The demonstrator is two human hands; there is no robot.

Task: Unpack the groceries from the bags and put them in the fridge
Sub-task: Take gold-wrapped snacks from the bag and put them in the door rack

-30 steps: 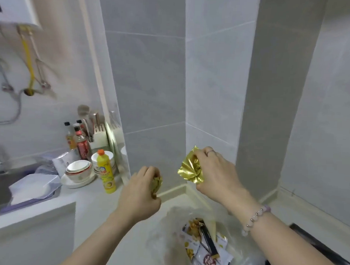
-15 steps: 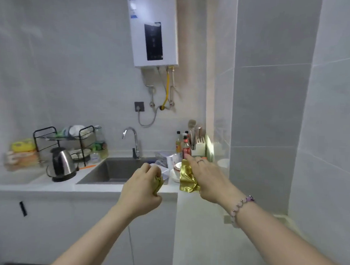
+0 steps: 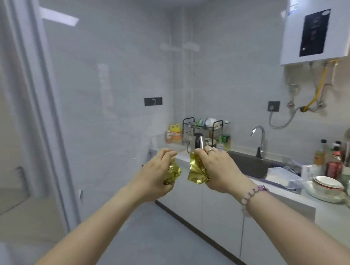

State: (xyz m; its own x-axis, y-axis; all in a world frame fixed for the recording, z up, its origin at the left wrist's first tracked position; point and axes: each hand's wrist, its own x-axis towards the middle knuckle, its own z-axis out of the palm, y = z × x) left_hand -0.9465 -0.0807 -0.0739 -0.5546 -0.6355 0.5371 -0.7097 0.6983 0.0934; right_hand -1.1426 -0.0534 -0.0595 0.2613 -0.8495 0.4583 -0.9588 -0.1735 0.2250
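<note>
Two gold packets (image 3: 196, 170) sit mid-frame, one gripped in each hand's curled fingers (image 3: 165, 155); no fridge shows.

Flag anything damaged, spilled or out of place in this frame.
The left hand grips a gold foil packet and the right hand a second gold packet; both look crumpled and creased. Whether either is torn cannot be told. Nothing looks spilled on the counter.
</note>
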